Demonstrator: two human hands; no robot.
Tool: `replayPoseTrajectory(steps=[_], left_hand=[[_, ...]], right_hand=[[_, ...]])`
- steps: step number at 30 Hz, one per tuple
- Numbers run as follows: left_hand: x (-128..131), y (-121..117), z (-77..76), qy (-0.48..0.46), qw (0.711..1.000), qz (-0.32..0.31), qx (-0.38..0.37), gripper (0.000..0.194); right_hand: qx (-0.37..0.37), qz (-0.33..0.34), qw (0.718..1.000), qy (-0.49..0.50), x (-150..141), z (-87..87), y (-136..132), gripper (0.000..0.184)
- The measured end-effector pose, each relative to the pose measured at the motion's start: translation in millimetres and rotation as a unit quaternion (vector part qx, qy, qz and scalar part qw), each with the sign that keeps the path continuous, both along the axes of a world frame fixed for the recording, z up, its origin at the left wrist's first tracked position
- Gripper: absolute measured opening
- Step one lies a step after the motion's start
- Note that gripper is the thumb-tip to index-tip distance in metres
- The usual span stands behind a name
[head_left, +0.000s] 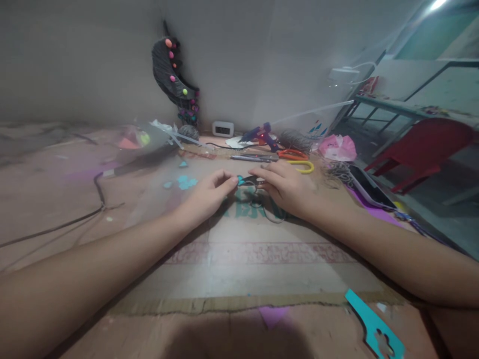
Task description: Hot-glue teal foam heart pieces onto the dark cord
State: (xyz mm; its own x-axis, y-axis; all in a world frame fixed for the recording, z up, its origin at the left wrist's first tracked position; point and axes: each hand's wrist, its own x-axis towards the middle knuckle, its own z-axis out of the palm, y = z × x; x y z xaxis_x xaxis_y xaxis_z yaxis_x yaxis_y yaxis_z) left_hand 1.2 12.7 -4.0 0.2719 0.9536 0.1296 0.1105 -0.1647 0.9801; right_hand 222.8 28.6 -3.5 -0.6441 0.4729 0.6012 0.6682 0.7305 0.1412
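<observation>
Between thumb and fingers my left hand (219, 187) pinches a small teal piece (240, 179), perhaps foam or paper. My right hand (282, 187) is closed on a small dark pointed object (250, 180), whose tip meets or nearly meets the teal piece; its exact kind is unclear. Thin grey loops, perhaps yarn, hang below it (275, 219). Both hands are low over a printed cardboard sheet (224, 279). Left of my left hand lie several teal cut-outs (185, 182), some flower-like. Just beyond my right hand are yellow-handled scissors (309, 166).
Farther back lie orange-handled scissors (294, 154), a glue gun (262, 134), a white digital clock (223, 129) and grey yarn (295, 140). A phone (370, 187) rests at right. Near the front is a teal strip (368, 319) with a flower-shaped hole. A dark cord (98, 192) crosses the left side.
</observation>
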Motion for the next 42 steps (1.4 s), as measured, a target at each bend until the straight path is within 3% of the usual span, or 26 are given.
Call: replayPoseTrajectory(steps=[9, 20, 23, 27, 33, 37, 40, 42], left_hand=[[1, -1, 1.4, 0.001, 1.000, -0.003, -0.007, 0.017], [1, -2, 1.3, 0.004, 1.000, -0.001, -0.013, 0.017], [0, 0, -0.4, 0.008, 1.000, 0.001, -0.005, 0.017], [0, 1, -2.8, 0.012, 1.000, 0.005, 0.000, 0.017], [-1, 2, -4.0, 0.032, 0.998, 0.018, 0.045, 0.017], [-1, -1, -3.2, 0.062, 0.995, 0.012, 0.073, 0.016], [-1, -5, -1.2, 0.084, 0.993, 0.003, 0.081, 0.018], [-1, -7, 0.4, 0.093, 0.992, -0.001, 0.089, 0.018]], right_hand=[[0.024, 0.011, 1.000, -0.012, 1, -0.2, 0, 0.033], [-0.003, 0.007, 1.000, -0.016, 0, 2.7, -2, 0.031], [-0.021, 0.001, 1.000, 0.021, 0, 3.9, -2, 0.028], [-0.059, -0.026, 0.992, 0.104, 4, -2.4, 6, 0.034], [-0.130, -0.074, 0.985, 0.087, 10, -17.6, 23, 0.041], [-0.162, -0.053, 0.975, 0.143, 0, 0.4, 9, 0.024], [-0.273, -0.054, 0.942, 0.185, -13, 17.2, -11, 0.022], [-0.311, -0.037, 0.929, 0.198, -22, 20.3, -21, 0.021]])
